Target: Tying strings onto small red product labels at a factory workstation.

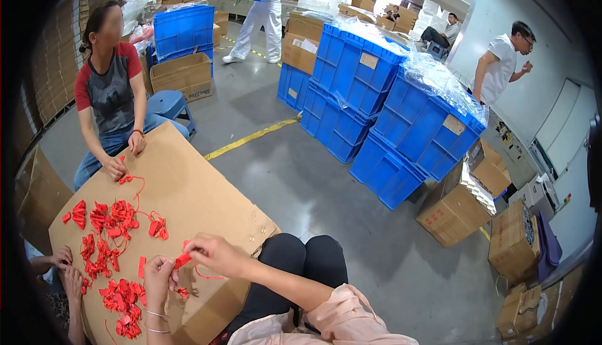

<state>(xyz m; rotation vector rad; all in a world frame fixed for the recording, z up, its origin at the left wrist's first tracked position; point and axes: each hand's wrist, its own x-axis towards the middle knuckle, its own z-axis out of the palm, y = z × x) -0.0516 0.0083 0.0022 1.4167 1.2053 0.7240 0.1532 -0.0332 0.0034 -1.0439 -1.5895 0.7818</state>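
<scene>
My left hand (158,272) and my right hand (214,254) pinch a small red folded ornament (182,260) between their fingertips, with a thin red cord (204,275) looping from it. Both hands hover over the near edge of a brown cardboard sheet (188,188) used as a worktop. Several red ornaments (111,216) with cords lie scattered on the cardboard, and another pile (122,304) sits close to my left wrist. My knees in black trousers (301,263) show beside the sheet.
A seated person in a red-and-grey shirt (110,94) handles a red piece (125,179) at the far end. Another person's hands (66,270) rest at the left edge. Stacked blue crates (376,106), cardboard boxes (458,210), a blue stool (169,103) and standing people surround the grey floor.
</scene>
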